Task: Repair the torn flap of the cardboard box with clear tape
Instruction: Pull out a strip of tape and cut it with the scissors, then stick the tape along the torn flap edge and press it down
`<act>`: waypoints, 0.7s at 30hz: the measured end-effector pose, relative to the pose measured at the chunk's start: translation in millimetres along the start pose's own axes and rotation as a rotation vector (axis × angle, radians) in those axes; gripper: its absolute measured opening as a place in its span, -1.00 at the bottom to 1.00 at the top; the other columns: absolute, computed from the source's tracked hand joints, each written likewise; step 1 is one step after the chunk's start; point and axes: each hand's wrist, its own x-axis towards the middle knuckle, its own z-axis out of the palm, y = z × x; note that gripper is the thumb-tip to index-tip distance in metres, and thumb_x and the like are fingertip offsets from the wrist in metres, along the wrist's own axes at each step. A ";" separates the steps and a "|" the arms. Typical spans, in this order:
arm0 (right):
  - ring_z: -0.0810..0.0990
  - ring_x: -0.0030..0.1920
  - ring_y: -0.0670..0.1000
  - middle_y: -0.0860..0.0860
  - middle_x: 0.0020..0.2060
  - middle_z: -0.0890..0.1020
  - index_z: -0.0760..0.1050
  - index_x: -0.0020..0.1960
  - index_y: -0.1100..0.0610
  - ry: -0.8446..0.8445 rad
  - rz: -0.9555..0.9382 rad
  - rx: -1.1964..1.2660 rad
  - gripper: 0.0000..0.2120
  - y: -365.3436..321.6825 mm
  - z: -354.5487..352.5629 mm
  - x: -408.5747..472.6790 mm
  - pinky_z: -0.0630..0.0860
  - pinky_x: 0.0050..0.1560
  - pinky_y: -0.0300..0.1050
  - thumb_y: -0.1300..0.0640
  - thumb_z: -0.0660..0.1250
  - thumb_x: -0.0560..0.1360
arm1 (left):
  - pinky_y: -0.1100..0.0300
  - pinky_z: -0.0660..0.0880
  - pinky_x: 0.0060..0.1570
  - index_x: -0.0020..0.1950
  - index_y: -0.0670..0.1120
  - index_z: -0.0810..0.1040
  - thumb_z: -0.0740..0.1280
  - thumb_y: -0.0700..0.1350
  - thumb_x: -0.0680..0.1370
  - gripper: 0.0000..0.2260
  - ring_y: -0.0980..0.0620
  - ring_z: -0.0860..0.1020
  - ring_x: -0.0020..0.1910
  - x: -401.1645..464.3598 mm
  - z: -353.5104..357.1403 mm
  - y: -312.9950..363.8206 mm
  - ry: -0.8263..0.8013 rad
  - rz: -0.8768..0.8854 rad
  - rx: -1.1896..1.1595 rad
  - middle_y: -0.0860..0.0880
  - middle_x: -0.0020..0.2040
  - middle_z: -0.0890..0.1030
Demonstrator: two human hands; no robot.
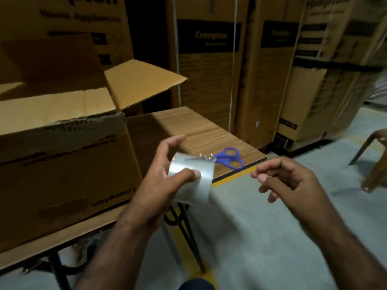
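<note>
An open cardboard box (62,164) stands on the left part of a wooden table (201,130), its flaps raised; the right flap (140,80) sticks out over the table. My left hand (161,185) grips a roll of clear tape (192,178) just off the table's front right corner, thumb pressed on the roll's outer face. My right hand (287,181) hovers to the right of the roll, thumb and forefinger pinched together; I cannot tell whether a tape end is between them. Blue-handled scissors (229,158) lie on the table corner behind the roll.
Tall printed cartons (209,70) are stacked behind the table and to the right. A chair's legs (374,160) stand at the right edge. Grey concrete floor (261,227) with a yellow line lies below my hands. The table's black metal legs (184,227) are under the corner.
</note>
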 end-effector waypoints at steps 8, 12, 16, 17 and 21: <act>0.63 0.15 -0.16 -0.15 0.10 0.68 0.60 0.14 -0.04 0.071 -0.154 -0.104 -0.77 -4.9 35.6 51.8 0.65 0.08 -0.10 -0.06 0.47 0.52 | 0.00 0.62 -0.11 0.51 0.23 0.26 0.53 -0.29 0.39 -0.17 -0.05 0.72 -0.07 72.4 59.9 -19.2 0.021 -0.046 -0.403 -0.14 0.10 0.70; 0.60 0.06 -0.05 -0.04 0.04 0.65 0.64 0.09 0.03 0.074 -0.234 -0.467 -0.80 3.2 40.2 108.1 0.45 -0.11 -0.37 0.03 0.51 0.49 | 0.11 0.53 -0.18 0.33 0.04 0.41 0.51 -0.10 0.48 -0.52 0.04 0.60 -0.18 76.6 43.5 -29.0 0.331 -0.251 -0.196 -0.16 0.14 0.69; 0.54 0.22 0.16 0.11 0.22 0.65 0.63 0.23 0.12 -0.040 -0.165 -0.768 -0.67 24.1 70.5 160.9 0.44 0.21 -0.02 0.05 0.48 0.51 | 0.17 0.44 -0.32 0.24 -0.08 0.49 0.41 -0.21 0.56 -0.72 0.05 0.55 -0.33 25.7 24.2 -44.4 0.443 -0.278 -0.148 -0.11 -0.13 0.70; 0.52 0.25 0.16 0.11 0.26 0.63 0.61 0.28 0.10 -0.073 -0.115 -0.797 -0.64 32.5 78.7 170.4 0.44 0.26 0.00 0.05 0.47 0.51 | 0.18 0.42 -0.32 0.19 -0.10 0.52 0.40 -0.24 0.56 -0.78 0.06 0.54 -0.34 8.5 22.7 -48.3 0.439 -0.284 -0.116 -0.11 -0.16 0.72; 0.46 0.30 0.16 0.11 0.31 0.58 0.55 0.37 0.05 -0.094 -0.003 -0.778 -0.59 59.4 99.6 184.4 0.44 0.36 0.06 0.08 0.45 0.54 | 0.30 0.38 -0.49 0.05 -0.22 0.57 0.48 -0.25 0.50 -0.82 0.12 0.49 -0.49 -42.2 20.0 -84.9 0.367 -0.464 -0.023 -0.11 -0.28 0.68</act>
